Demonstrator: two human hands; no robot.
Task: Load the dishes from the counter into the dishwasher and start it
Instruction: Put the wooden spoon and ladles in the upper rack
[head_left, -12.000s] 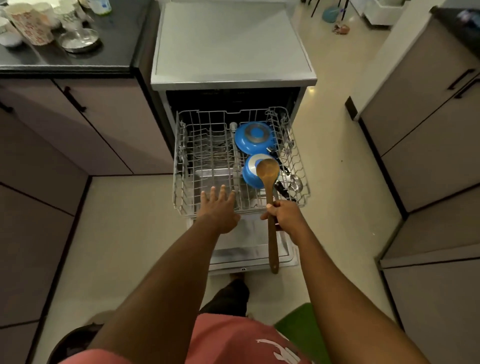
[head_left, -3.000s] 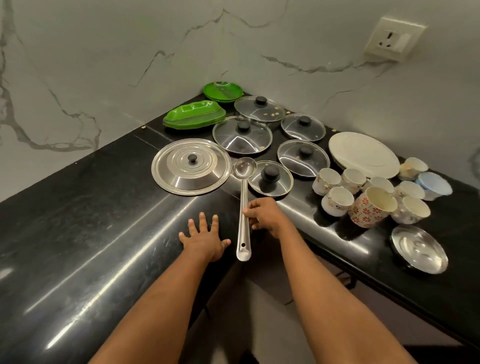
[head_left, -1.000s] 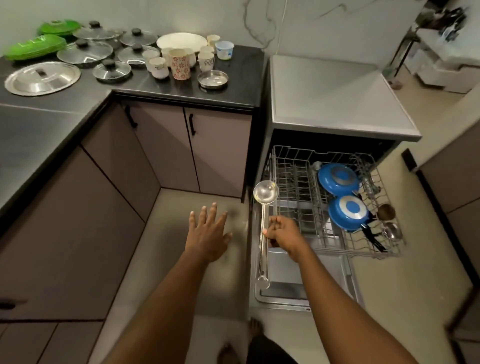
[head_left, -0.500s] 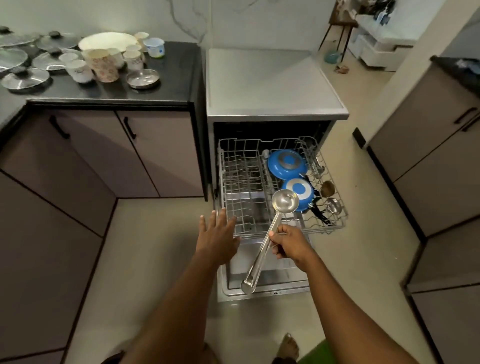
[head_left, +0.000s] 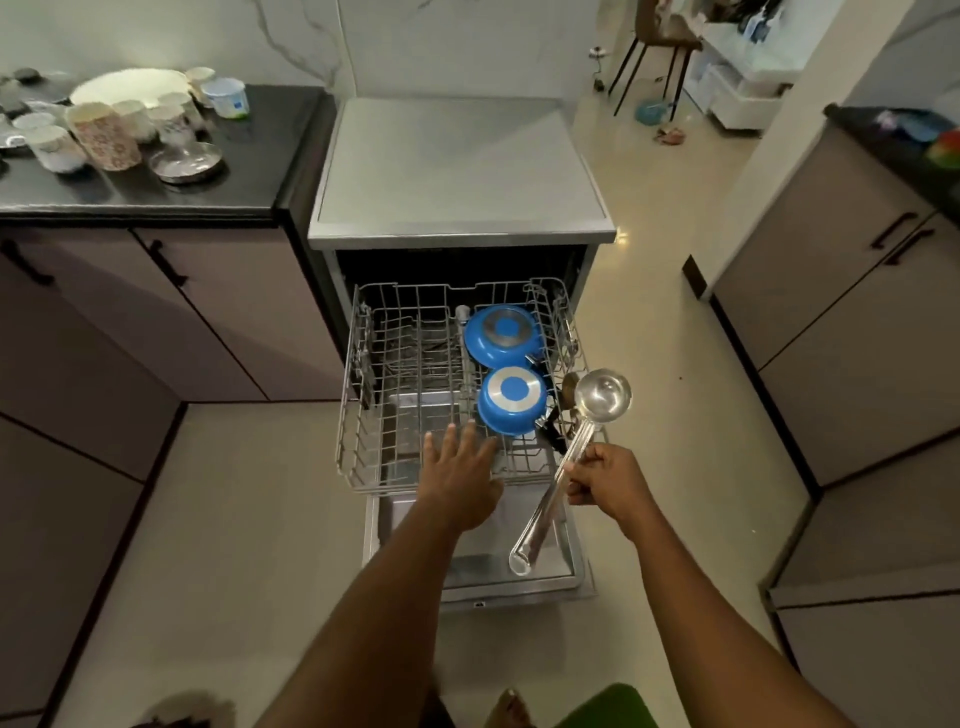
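Observation:
The dishwasher (head_left: 462, 171) stands open with its wire rack (head_left: 363, 415) pulled out over the lowered door. Two blue pans (head_left: 511, 400) lie upside down in the rack's right half, with a wooden spoon and other utensils beside them. My right hand (head_left: 608, 486) grips the handle of a steel ladle (head_left: 602, 397), whose bowl hangs over the rack's right edge. My left hand (head_left: 460, 473) hovers with spread fingers over the rack's front rim, holding nothing. Cups, a floral mug (head_left: 104, 135), a white plate (head_left: 130, 85) and a small steel dish (head_left: 187, 161) stand on the black counter.
The black counter (head_left: 249, 182) runs left of the dishwasher above brown cabinets. More cabinets (head_left: 841, 322) line the right side. A tiled floor opens to the back right, where a chair (head_left: 654, 57) and a white unit stand.
The ladle has swung from the rack's middle to its right edge. My left hand has moved forward over the rack's front rim, and the view has closed in on the dishwasher.

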